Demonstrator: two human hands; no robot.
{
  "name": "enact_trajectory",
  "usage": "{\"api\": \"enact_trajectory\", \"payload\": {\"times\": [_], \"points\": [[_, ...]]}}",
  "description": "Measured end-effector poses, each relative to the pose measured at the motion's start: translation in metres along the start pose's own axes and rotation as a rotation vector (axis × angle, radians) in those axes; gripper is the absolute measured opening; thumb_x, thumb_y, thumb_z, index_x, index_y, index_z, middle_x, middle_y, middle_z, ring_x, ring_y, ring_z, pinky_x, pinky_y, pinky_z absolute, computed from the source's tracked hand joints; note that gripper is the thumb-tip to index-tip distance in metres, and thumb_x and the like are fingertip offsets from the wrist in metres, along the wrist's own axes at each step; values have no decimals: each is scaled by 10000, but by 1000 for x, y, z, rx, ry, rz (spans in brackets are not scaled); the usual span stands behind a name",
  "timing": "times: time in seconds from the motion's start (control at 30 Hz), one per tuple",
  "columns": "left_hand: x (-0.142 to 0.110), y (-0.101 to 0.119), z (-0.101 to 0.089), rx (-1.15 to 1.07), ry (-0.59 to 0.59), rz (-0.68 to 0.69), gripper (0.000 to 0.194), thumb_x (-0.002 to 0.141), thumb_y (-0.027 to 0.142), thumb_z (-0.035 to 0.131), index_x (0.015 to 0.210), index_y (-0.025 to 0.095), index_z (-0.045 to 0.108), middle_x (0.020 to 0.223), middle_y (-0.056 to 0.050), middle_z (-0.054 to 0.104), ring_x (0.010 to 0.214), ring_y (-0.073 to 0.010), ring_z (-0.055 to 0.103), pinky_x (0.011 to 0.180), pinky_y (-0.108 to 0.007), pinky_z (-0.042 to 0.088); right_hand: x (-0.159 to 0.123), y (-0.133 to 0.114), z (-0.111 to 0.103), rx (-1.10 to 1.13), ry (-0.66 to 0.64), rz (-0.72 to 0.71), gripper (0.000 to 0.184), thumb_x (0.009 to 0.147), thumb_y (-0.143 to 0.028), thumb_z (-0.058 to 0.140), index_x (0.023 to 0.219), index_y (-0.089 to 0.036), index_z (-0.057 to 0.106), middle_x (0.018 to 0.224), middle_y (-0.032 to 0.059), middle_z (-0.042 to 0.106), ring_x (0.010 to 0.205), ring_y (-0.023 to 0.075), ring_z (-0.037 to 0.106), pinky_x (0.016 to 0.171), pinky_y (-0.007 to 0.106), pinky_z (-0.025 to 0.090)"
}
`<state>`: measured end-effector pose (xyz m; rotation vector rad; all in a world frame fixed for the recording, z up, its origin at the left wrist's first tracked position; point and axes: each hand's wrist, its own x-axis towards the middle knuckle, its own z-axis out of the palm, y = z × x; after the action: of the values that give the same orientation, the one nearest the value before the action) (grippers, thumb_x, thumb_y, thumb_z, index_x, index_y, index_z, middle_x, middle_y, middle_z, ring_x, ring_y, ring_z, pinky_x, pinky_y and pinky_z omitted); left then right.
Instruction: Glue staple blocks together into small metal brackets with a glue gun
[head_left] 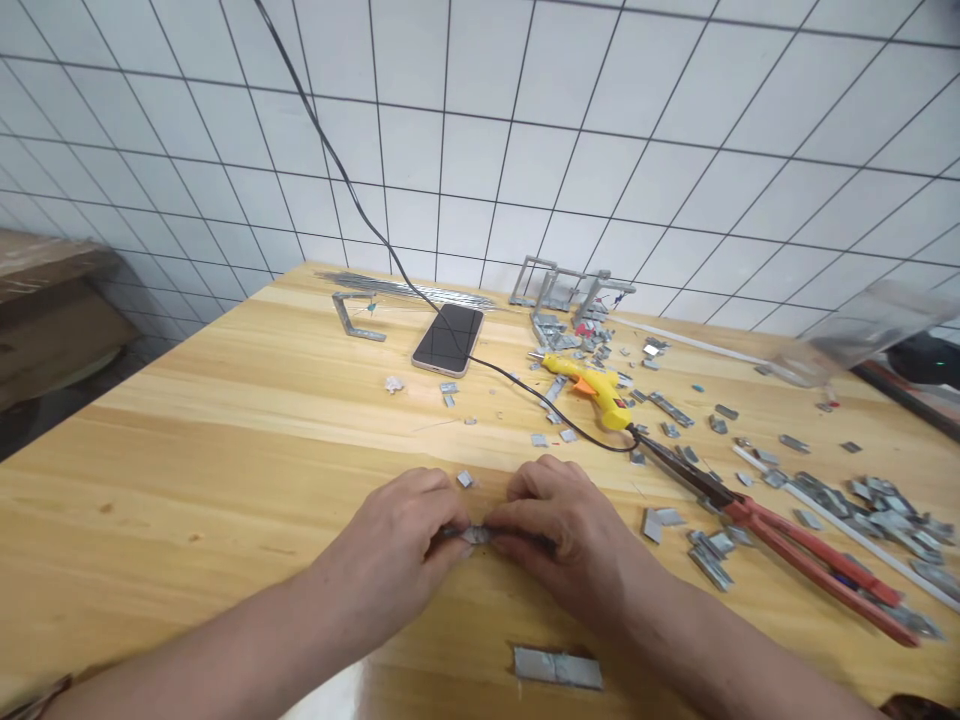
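Near the middle of the wooden table, a small grey strip point(477, 535) is pinched at both ends between my two hands. My left hand point(405, 525) closes thumb and fingers on its left end. On the right end my right hand point(559, 530) is closed the same way. Most of the strip is hidden by the fingers. A small grey chip point(466, 480) lies just beyond the fingertips. Closer to me, a flat grey strip point(557, 668) with a joint across its middle rests on the table, left of my right forearm.
A yellow glue gun point(589, 385) with a black cord lies beyond my right hand, near red-handled shears point(795, 550). Loose grey pieces point(892, 515) scatter over the right side. A phone point(448, 338), a bent grey frame point(356, 318) and grey frames point(559, 290) stand or lie toward the tiled wall.
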<state>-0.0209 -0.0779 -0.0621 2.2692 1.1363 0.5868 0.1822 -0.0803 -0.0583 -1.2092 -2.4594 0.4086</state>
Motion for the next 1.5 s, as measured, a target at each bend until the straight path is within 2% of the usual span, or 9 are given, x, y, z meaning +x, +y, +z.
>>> {"api": "enact_trajectory", "payload": {"times": [0.23, 0.9, 1.17, 1.3, 1.5], "points": [[0, -1, 1, -3, -6, 0, 155, 804, 61, 584, 704, 178, 571, 759, 6, 587, 782, -161, 555, 681, -260, 418, -1, 1, 2, -3, -2, -2, 135, 844, -169, 643, 882, -254, 742, 750, 26, 606, 753, 195, 515, 671, 337, 359], [0, 0, -3, 4, -44, -15, 119, 796, 85, 552, 722, 175, 571, 765, -5, 561, 777, -177, 533, 680, -287, 396, -1, -6, 6, 34, 34, 13, 69, 831, -152, 663, 808, -189, 716, 747, 29, 620, 755, 188, 515, 675, 328, 339], [0, 2, -8, 28, -64, 11, 155, 732, 43, 520, 782, 177, 582, 789, -15, 564, 795, -187, 542, 699, -296, 411, -4, -9, 2, 1, -13, 41, 72, 798, -146, 661, 831, -199, 695, 736, 18, 605, 745, 188, 505, 675, 334, 316], [2, 3, -12, 44, -94, -15, 188, 692, 32, 527, 797, 178, 581, 839, -27, 578, 841, -197, 552, 720, -298, 422, -4, -5, -2, 0, 8, 40, 100, 804, -153, 664, 863, -222, 707, 752, 22, 607, 756, 189, 505, 685, 335, 313], [2, -1, -12, 38, -95, 9, 146, 734, 53, 520, 766, 182, 582, 820, -19, 578, 811, -183, 558, 710, -286, 421, -3, -2, 0, -18, -4, 28, 79, 844, -188, 650, 843, -229, 717, 740, 20, 588, 760, 187, 490, 685, 337, 307]]}}
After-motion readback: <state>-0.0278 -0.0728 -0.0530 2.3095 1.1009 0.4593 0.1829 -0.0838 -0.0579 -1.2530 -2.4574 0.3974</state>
